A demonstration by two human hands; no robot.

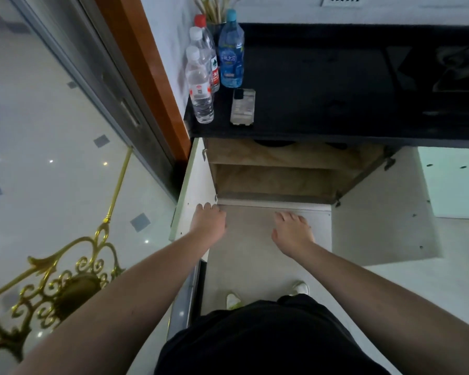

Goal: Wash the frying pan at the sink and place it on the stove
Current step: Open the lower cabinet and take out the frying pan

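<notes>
At the far left a glass door panel with a gilded scroll ornament is seen, bordered by an orange-brown frame. The left hand is laid against the edge of the open left cabinet door, its fingers bent over that edge; whether the door is truly gripped cannot be told. On the left end of the black countertop, near the wall, three clear water bottles and a blue bottle are stood together, and a phone is laid flat just beside them toward the front edge. Below the countertop an open cabinet with bare wooden shelves is shown. The right hand is held in front of it with fingers loosely spread, nothing being held. The right cabinet door is swung open. A stove top is set in the countertop's right end. The frying pan is not seen in this view.
</notes>
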